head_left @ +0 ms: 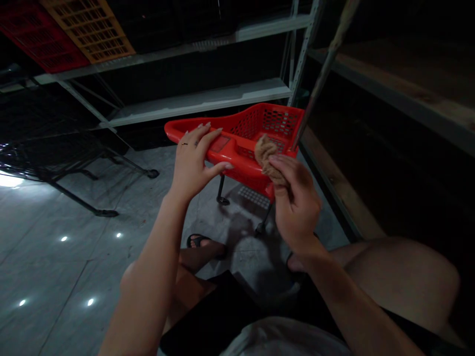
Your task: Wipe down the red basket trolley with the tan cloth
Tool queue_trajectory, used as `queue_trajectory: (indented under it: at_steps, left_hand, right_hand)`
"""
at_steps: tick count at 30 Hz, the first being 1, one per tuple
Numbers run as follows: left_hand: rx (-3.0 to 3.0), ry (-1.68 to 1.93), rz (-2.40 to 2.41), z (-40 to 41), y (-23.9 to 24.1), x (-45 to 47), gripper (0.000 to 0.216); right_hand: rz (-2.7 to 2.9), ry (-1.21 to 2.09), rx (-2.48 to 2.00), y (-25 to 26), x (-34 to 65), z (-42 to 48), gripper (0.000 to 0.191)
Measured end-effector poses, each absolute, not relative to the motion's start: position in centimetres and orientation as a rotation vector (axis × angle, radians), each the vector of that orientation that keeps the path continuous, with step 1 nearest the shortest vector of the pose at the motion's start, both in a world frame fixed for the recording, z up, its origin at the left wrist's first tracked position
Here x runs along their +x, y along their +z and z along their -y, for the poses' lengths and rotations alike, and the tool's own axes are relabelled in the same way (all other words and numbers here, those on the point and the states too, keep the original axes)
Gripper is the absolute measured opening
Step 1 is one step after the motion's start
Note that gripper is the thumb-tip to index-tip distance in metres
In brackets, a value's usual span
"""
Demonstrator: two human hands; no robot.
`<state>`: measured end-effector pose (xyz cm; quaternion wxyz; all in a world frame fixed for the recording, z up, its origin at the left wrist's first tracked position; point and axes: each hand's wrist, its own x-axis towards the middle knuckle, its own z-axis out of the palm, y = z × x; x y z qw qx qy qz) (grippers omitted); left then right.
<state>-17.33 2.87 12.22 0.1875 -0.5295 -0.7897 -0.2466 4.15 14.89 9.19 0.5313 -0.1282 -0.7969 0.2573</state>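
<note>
A small red plastic shopping cart (245,163) stands on the floor before my knees, its slotted basket facing away from me. My left hand (196,158) rests on the cart's rim and handle with fingers spread, a ring on one finger. Bunched in my right hand (297,202) is a brown cloth (267,155), pressed against the right part of the cart's near edge. The fingers are closed around the cloth, and part of it is hidden by them.
Close to the cart's right corner a long pole (322,74) leans upward. A white metal shelf (200,106) stands behind, with a yellow crate (94,29) and a red crate (40,37) on top. Dark wheeled cart legs (77,198) are at left; wooden shelving (401,89) is at right.
</note>
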Motion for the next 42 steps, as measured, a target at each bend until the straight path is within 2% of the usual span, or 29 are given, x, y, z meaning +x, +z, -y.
queue_trajectory:
  at_steps: [6,10,13,17,25,30,37,42]
  left_hand:
    - [-1.374,-0.702,2.241,-4.1,12.1,-12.9,0.081]
    - [-1.497,-0.62,2.247,-3.4,13.1,-11.9,0.07]
    - [-1.574,-0.575,2.238,-2.5,13.7,-12.9,0.066]
    - [-1.469,-0.605,2.249,-2.3,13.4,-13.1,0.071]
    - [-1.354,-0.58,2.129,-2.6,12.3,-10.7,0.074]
    - [-1.39,-0.507,2.151,-0.8,12.7,-11.5,0.071]
    - [-1.404,-0.528,2.134,0.7,12.8,-11.8,0.068]
    - [-1.425,-0.566,2.161,1.8,13.0,-12.5,0.067]
  right_hand:
    - [2.18,0.392,-0.288,11.5,4.3,-16.1,0.041]
    - [2.143,0.311,-0.38,11.0,6.5,-19.2,0.039]
    - [2.075,0.297,-0.455,10.2,8.6,-21.6,0.04]
    - [1.995,0.349,-0.535,9.7,9.1,-23.0,0.041]
    - [2.156,0.26,-0.255,10.4,4.9,-18.3,0.047]
    - [2.134,0.202,-0.232,10.1,7.3,-20.1,0.041]
    - [1.959,0.397,-0.442,9.6,8.9,-26.3,0.034]
    - [1.872,0.519,-0.525,9.2,8.1,-24.2,0.035]
